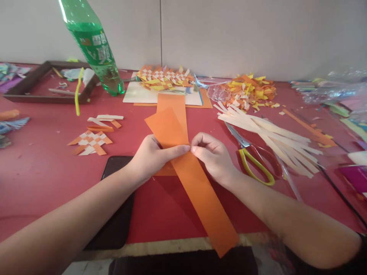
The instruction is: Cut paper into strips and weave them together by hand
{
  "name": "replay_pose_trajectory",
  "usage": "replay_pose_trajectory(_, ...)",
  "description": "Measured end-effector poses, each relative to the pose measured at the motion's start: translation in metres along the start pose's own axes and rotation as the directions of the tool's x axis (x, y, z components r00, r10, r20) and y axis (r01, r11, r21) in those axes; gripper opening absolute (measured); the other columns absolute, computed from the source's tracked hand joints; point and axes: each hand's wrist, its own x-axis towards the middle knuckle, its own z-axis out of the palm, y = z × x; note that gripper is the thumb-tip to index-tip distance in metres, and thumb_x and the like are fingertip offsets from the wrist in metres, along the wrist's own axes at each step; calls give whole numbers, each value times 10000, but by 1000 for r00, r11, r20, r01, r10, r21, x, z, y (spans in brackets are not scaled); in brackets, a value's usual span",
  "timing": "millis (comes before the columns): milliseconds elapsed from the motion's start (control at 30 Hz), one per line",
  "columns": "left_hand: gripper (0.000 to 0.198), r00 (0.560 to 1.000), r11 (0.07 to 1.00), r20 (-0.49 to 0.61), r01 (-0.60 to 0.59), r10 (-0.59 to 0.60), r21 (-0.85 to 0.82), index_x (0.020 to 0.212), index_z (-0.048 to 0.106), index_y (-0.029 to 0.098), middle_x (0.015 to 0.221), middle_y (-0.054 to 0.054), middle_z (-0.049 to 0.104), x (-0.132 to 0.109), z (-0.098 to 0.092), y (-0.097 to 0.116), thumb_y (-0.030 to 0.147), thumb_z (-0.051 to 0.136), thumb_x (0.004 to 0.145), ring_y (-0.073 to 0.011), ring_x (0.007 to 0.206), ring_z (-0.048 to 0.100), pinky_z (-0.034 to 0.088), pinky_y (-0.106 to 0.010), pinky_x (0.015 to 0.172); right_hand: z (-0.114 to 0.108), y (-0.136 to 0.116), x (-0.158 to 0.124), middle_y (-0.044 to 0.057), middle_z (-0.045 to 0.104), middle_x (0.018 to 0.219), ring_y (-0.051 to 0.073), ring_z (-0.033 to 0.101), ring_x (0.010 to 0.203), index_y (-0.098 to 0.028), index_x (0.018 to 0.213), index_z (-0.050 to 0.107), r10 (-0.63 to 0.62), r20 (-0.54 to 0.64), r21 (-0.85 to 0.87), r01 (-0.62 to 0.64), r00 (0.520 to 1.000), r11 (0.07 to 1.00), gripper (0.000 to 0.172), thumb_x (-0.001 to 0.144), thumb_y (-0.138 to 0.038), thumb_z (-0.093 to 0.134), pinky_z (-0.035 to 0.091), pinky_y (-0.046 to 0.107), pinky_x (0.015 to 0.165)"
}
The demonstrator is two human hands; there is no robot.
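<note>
My left hand (151, 156) and my right hand (213, 154) meet at the middle of the red table (43, 172). Both pinch a long orange paper strip (200, 191) that runs diagonally from upper left to the table's near edge. A second orange strip (172, 109) lies under it, pointing away from me. The fingers of both hands are pressed together on the paper, thumb tips almost touching.
Yellow-handled scissors (252, 160) lie right of my right hand, beside a fan of cream paper strips (275, 137). A small woven orange-and-white piece (90, 143) lies to the left. A green bottle (94, 46), a wooden frame (34, 82), a woven mat (163, 76), scraps (249, 91) and a dark phone (114, 214) are around.
</note>
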Motion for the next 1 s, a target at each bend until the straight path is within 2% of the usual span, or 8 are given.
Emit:
replay_pose_trajectory(100, 242, 998, 996, -70, -7, 1, -89, 864, 737, 150, 916, -74, 773, 2, 0, 0, 279, 833, 684, -241, 819, 734, 601, -338, 742, 1, -1, -1, -46, 462, 611, 102, 401, 555, -213, 661, 520, 26, 8, 40, -27, 1000, 999, 117, 762, -230, 575, 330, 255, 529)
replay_pose_trajectory(267, 165, 959, 961, -249, -191, 139, -198, 850, 718, 176, 948, -36, 770, 7, -4, 0, 260, 797, 733, -199, 837, 730, 597, -293, 761, 2, -1, -3, -47, 492, 620, 93, 416, 534, -211, 678, 532, 107, 52, 139, -113, 993, 984, 108, 760, -235, 598, 317, 250, 505)
replay_pose_trajectory(333, 182, 951, 957, -278, -198, 135, -212, 861, 707, 179, 977, -41, 766, 8, -5, 0, 286, 791, 740, -213, 874, 727, 597, -310, 779, 0, -1, -3, -51, 480, 606, 89, 401, 520, -210, 671, 531, 113, 53, 130, -119, 992, 984, 106, 748, -230, 602, 305, 247, 492)
replay_pose_trajectory(400, 244, 965, 965, -249, -140, 83, -220, 909, 703, 176, 1008, -64, 760, 7, -6, 0, 343, 784, 749, -237, 891, 726, 599, -333, 771, -1, 0, -2, -57, 459, 586, 84, 373, 505, -209, 659, 528, 102, 30, 110, -105, 994, 988, 107, 740, -226, 597, 285, 246, 482)
replay_pose_trajectory(500, 320, 994, 976, -107, -5, -19, -219, 939, 706, 156, 1003, -100, 755, 3, -6, -2, 415, 766, 761, -263, 877, 727, 600, -345, 727, -2, -2, -1, -53, 469, 590, 85, 384, 509, -206, 659, 529, 107, 0, 87, -107, 994, 991, 108, 747, -226, 589, 286, 246, 484)
replay_pose_trajectory(600, 308, 998, 988, -7, 56, -57, -142, 927, 726, 147, 990, -100, 759, -2, -4, -4, 352, 815, 716, -273, 903, 722, 594, -336, 733, 0, -4, -1, -56, 472, 591, 79, 387, 508, -203, 664, 523, 115, 11, 81, -116, 993, 990, 118, 760, -221, 589, 291, 240, 481)
replay_pose_trajectory(767, 292, 999, 991, -34, 36, -41, -127, 955, 745, 148, 1027, -85, 762, -3, 1, -4, 264, 827, 700, -269, 953, 709, 577, -368, 839, 2, -4, -2, -62, 465, 594, 72, 386, 514, -192, 682, 529, 80, 36, 105, -84, 996, 991, 122, 764, -231, 611, 296, 229, 483)
replay_pose_trajectory(1000, 189, 978, 975, -202, -84, 42, -205, 828, 733, 169, 882, -30, 761, 1, 0, -2, 288, 820, 709, -180, 776, 705, 570, -264, 694, 2, -2, -3, -46, 516, 611, 79, 440, 534, -185, 676, 550, 91, 64, 137, -99, 994, 986, 106, 756, -204, 619, 330, 234, 498)
